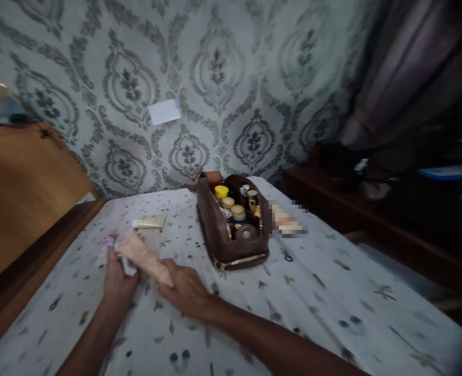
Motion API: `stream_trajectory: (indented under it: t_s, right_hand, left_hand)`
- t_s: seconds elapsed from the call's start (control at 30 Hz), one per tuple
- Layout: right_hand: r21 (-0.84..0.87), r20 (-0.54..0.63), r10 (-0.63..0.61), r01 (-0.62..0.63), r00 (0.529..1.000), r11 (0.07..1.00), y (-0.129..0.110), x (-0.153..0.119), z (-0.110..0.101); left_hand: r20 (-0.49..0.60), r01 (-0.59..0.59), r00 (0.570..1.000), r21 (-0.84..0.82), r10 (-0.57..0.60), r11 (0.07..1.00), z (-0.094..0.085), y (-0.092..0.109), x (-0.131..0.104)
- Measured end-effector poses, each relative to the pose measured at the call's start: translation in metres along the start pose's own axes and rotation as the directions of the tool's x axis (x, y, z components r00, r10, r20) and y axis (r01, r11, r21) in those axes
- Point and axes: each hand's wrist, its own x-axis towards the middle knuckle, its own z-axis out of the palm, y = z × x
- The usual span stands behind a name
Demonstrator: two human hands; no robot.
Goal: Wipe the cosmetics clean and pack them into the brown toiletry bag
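Observation:
My right hand [186,287] is closed around the lower end of a pale pink tube [147,258], which is tilted up to the left and blurred by motion. At the fingertips of my left hand [119,279] is a small purple-and-white item [108,243], too smeared to name; the fingers seem closed on it. The pink tube's upper end lies close to that hand. Just beyond, a cream tube with a white cap [149,222] lies flat. To the right stands a brown toiletry bag [233,250], unzipped, holding several bottles and jars, one with a yellow lid [221,191].
A white printed sheet [313,303] covers the surface under everything. Right of the bag lies a partly pixelated packet [288,222]. A wooden panel [23,193] borders the left side, and dark furniture [325,193] the right. Behind rises a patterned wall [215,68].

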Motion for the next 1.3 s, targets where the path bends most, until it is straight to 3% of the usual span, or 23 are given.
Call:
stream_trajectory:
  t_s: [0.03,0.07,0.17,0.33,0.53,0.83,0.97,1.1,1.2,1.3]
  right_hand:
    - [0.035,-0.010,0.019,-0.019,1.000,0.999,0.002,0.001,0.000]
    - [0.072,-0.025,0.034,-0.032,0.999,0.997,0.003,0.002,0.001]
    - [0.148,-0.086,0.062,-0.049,0.994,0.988,0.006,0.007,0.003]
    - [0.155,-0.102,0.006,0.010,0.995,0.988,0.004,0.005,0.004]
    - [0.148,-0.086,-0.073,0.085,0.994,0.985,-0.002,0.000,0.000]
    - [0.258,-0.101,-0.238,0.257,0.966,0.931,0.000,0.000,0.000]
    - [0.252,-0.141,-0.190,0.221,0.971,0.942,0.003,0.001,0.004]
    - [0.202,-0.180,-0.055,0.092,0.982,0.975,0.005,0.001,0.007]
    - [0.320,-0.138,-0.031,0.074,0.990,0.944,0.006,0.002,0.005]
    - [0.569,-0.024,-0.048,0.053,0.999,0.820,0.009,0.005,0.002]
  left_hand:
    - [-0.008,0.035,0.999,-0.074,-0.036,0.997,0.001,0.001,0.001]
    - [0.041,0.156,0.988,-0.256,-0.150,0.954,0.003,0.002,0.002]
    - [0.088,0.208,0.978,-0.341,-0.189,0.917,0.005,0.001,0.002]
    - [0.236,0.212,0.960,-0.264,-0.150,0.941,0.009,-0.016,-0.005]
    - [0.313,0.191,0.943,-0.219,-0.116,0.957,0.011,-0.024,-0.014]
    - [0.215,0.150,0.972,-0.233,-0.100,0.961,0.010,-0.015,-0.011]
    - [0.149,0.177,0.978,-0.213,-0.147,0.961,0.008,-0.015,-0.010]
    - [0.282,0.173,0.954,-0.251,-0.099,0.952,0.009,-0.020,-0.013]
    - [0.335,0.172,0.939,-0.258,-0.079,0.951,0.013,-0.022,-0.017]
    - [0.391,0.264,0.907,-0.231,-0.159,0.937,0.013,-0.016,-0.020]
